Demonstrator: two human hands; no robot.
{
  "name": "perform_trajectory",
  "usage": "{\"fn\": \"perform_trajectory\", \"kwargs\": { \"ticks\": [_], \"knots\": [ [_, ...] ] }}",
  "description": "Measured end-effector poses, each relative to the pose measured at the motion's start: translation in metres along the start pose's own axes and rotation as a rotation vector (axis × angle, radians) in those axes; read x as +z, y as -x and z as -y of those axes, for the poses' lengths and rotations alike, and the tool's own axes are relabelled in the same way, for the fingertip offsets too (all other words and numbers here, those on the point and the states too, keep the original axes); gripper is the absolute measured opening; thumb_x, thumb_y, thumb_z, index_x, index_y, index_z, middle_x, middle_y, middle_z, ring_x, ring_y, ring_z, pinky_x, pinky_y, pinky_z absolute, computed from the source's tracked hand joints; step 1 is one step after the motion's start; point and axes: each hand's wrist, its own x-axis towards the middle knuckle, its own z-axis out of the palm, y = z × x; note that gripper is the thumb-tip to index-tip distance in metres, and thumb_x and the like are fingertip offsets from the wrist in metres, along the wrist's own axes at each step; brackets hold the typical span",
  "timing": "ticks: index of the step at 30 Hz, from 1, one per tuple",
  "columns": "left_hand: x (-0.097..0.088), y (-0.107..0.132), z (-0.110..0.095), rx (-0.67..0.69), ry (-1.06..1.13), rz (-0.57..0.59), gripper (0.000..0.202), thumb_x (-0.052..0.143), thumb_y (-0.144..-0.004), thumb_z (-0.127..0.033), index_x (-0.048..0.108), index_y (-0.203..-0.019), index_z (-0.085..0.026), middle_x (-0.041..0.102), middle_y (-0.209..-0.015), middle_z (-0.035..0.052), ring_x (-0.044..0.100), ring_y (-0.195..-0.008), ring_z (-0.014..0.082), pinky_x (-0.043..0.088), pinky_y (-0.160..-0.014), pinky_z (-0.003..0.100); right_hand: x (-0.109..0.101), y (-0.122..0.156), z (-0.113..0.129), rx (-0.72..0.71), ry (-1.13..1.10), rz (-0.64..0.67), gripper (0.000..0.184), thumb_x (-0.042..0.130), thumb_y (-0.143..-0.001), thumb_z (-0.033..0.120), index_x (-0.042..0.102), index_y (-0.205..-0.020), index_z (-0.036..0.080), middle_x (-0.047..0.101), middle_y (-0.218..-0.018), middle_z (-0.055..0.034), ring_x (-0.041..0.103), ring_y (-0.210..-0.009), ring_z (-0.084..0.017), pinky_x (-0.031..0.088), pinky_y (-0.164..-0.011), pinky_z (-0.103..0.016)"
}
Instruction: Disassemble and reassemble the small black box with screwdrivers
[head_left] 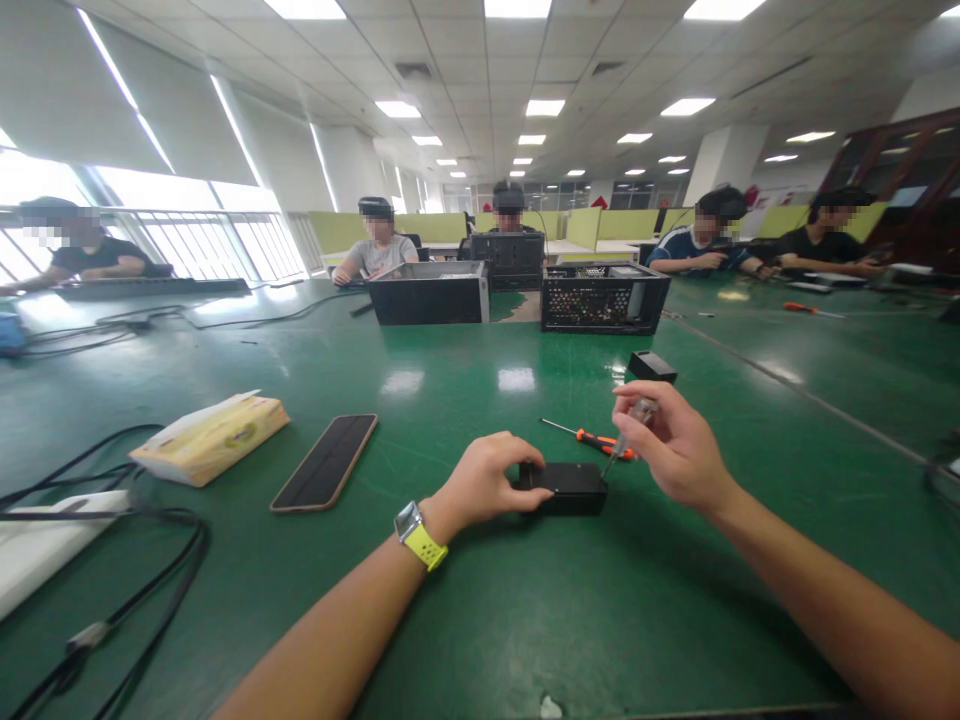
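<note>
Left hand [487, 480]: grip closed over the near end of the small black rectangular box [571, 487], flat on the green tabletop [480, 600]. Right hand [675, 445]: grip pinched on the clear-handled screwdriver [626, 435], tip below the grip at the box's far edge. Judged: screw-driving step. Next move needs the tip seated and the box steady.

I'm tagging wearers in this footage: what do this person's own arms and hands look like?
The left forearm and right forearm are bare, with no sleeves in view. The left hand and right hand are ungloved, and no rings show. The only thing worn is a watch on the left wrist: a rounded-square silver-grey case on a bright yellow-green strap. The right wrist is bare.
</note>
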Motion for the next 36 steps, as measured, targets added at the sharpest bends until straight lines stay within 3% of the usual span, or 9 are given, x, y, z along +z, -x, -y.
{"fn": "perform_trajectory", "kwargs": {
  "ticks": [8, 16, 19, 22, 25, 30, 36],
  "knots": [
    [-0.002, 0.001, -0.002, 0.003, -0.004, -0.006, 0.028, 0.073, -0.073, -0.037, 0.066, -0.091, -0.017, 0.07, -0.088, 0.0032, 0.062, -0.078, 0.0166, 0.047, -0.074, 0.028, 0.003, -0.004, -0.023, 0.117, -0.109, -0.021, 0.033, 0.047, -0.095, 0.039, 0.047, -0.125, 0.024, 0.059, -0.079, 0.0007, 0.054, -0.054, -0.012, 0.047, -0.051, -0.026],
    [-0.003, 0.0, -0.003, -0.005, -0.004, -0.002, 0.029, 0.072, -0.073, -0.037, 0.066, -0.092, -0.016, 0.07, -0.087, 0.0039, 0.062, -0.079, 0.0171, 0.048, -0.075, 0.028, -0.018, -0.017, -0.039, 0.251, 0.159, -0.091, 0.023, 0.061, -0.083, 0.038, 0.064, -0.095, 0.018, 0.044, -0.058, 0.0049, 0.041, -0.049, -0.01, 0.032, -0.046, -0.024],
    [-0.004, 0.0, -0.003, -0.001, -0.001, -0.01, 0.028, 0.072, -0.073, -0.037, 0.066, -0.092, -0.016, 0.07, -0.086, 0.0036, 0.062, -0.078, 0.0165, 0.048, -0.073, 0.027, -0.029, -0.022, -0.053, 0.399, 0.178, 0.04, 0.024, 0.062, -0.078, 0.039, 0.064, -0.086, 0.016, 0.044, -0.054, 0.0053, 0.037, -0.047, -0.009, 0.028, -0.043, -0.023],
    [-0.004, 0.001, -0.002, 0.005, -0.005, -0.01, 0.028, 0.072, -0.074, -0.037, 0.066, -0.093, -0.017, 0.07, -0.086, 0.0038, 0.062, -0.078, 0.0164, 0.048, -0.073, 0.027, -0.036, -0.023, -0.065, 0.628, 0.054, 0.225, 0.027, 0.063, -0.076, 0.042, 0.061, -0.081, 0.016, 0.04, -0.048, 0.0074, 0.034, -0.041, -0.007, 0.024, -0.039, -0.021],
    [-0.004, 0.002, -0.001, 0.01, -0.001, -0.016, 0.028, 0.071, -0.074, -0.038, 0.066, -0.093, -0.017, 0.07, -0.086, 0.0038, 0.062, -0.078, 0.0163, 0.048, -0.073, 0.027, -0.04, -0.022, -0.07, 0.768, -0.063, 0.324, 0.028, 0.067, -0.074, 0.043, 0.058, -0.078, 0.017, 0.041, -0.049, 0.008, 0.036, -0.04, -0.006, 0.025, -0.037, -0.019],
    [-0.006, 0.002, -0.002, 0.005, 0.009, -0.016, 0.029, 0.072, -0.074, -0.037, 0.066, -0.093, -0.016, 0.069, -0.086, 0.0037, 0.061, -0.077, 0.0161, 0.049, -0.073, 0.027, -0.047, -0.021, -0.069, 0.851, -0.17, 0.411, 0.033, 0.074, -0.07, 0.043, 0.056, -0.077, 0.016, 0.053, -0.057, 0.0048, 0.042, -0.041, -0.005, 0.028, -0.037, -0.017],
    [-0.007, 0.002, -0.006, -0.001, 0.014, -0.011, 0.028, 0.072, -0.074, -0.036, 0.066, -0.093, -0.016, 0.069, -0.086, 0.004, 0.061, -0.078, 0.0166, 0.048, -0.073, 0.027, -0.053, -0.02, -0.077, 0.851, -0.182, 0.505, 0.036, 0.073, -0.072, 0.047, 0.057, -0.078, 0.015, 0.061, -0.066, 0.0014, 0.047, -0.042, -0.004, 0.03, -0.037, -0.016]
  ]
}}
